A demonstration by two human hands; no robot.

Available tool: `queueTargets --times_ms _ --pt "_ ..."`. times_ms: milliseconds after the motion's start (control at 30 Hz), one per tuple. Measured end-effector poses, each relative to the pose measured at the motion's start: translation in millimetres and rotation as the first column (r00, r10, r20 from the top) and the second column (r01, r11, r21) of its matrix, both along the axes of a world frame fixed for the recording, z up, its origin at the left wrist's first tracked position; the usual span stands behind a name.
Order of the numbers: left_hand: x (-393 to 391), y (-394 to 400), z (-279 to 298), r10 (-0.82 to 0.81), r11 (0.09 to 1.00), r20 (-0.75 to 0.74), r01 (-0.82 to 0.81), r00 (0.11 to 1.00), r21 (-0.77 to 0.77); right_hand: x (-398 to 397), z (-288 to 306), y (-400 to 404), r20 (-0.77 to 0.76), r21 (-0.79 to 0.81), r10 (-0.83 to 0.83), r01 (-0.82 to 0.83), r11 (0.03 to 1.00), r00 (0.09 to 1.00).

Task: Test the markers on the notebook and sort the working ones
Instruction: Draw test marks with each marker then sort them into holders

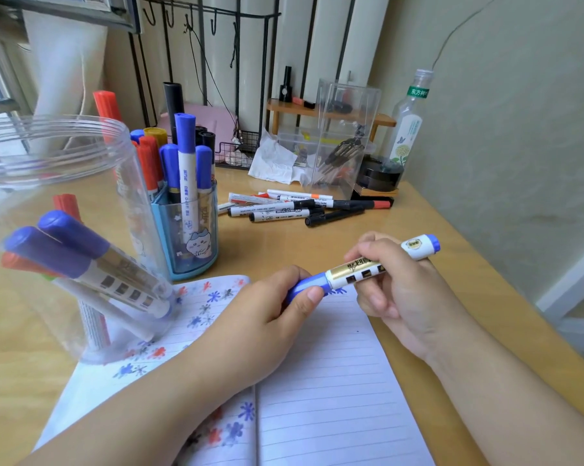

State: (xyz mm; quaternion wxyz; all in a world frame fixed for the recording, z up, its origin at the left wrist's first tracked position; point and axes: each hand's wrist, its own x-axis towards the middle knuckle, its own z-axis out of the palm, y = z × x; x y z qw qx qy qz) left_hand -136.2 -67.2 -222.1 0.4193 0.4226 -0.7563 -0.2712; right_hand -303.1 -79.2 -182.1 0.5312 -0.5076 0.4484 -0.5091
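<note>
A blue-capped marker (347,274) with a white and gold barrel lies level between both hands, above the open lined notebook (320,381). My left hand (267,317) grips its blue cap end. My right hand (391,284) grips the barrel, the blue tail sticking out past the fingers. The notebook's left page carries several blue, red and black ink scribbles. A clear plastic jar (65,230) at the left holds several blue and red markers. A blue pen cup (189,230) behind the notebook is full of upright markers.
Several loose markers (300,206) lie on the wooden desk behind the hands. Further back stand a clear acrylic box (344,136), crumpled tissue (273,159), a plastic bottle (408,122) and a black wire rack. The desk's right edge runs along the wall.
</note>
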Motion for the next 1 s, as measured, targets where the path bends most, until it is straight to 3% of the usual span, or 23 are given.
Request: queueTargets --times_ms 233,400,567,667,700,867,1000 --pt "0 9 -1 0.012 0.976 0.096 0.009 0.995 -0.216 11 -4 10 0.167 -0.131 -0.013 0.035 0.991 0.986" --pt "2 20 3 0.057 0.955 0.142 -0.013 0.988 -0.297 17 -2 18 0.225 -0.122 0.001 0.027 0.992 0.974" --pt "-6 25 17 0.042 0.991 0.056 -0.035 0.998 -0.130 20 6 20 0.182 -0.065 -0.008 0.020 0.998 0.983" --pt "-13 28 30 0.041 0.992 -0.277 -0.007 0.960 0.124 23 14 26 0.159 -0.098 0.101 -0.086 0.991 0.982" --pt "-13 28 33 0.050 0.984 -0.326 0.010 0.944 0.180 24 16 28 0.112 -0.130 0.130 -0.115 0.985 0.985" --pt "2 47 48 0.025 0.967 -0.277 0.046 0.961 0.249 36 16 44 -0.188 -0.133 0.159 -0.185 0.974 0.969" --pt "36 81 51 0.164 0.968 -0.078 -0.145 0.983 0.203 50 29 58 -0.262 -0.139 0.109 -0.150 0.979 0.959"
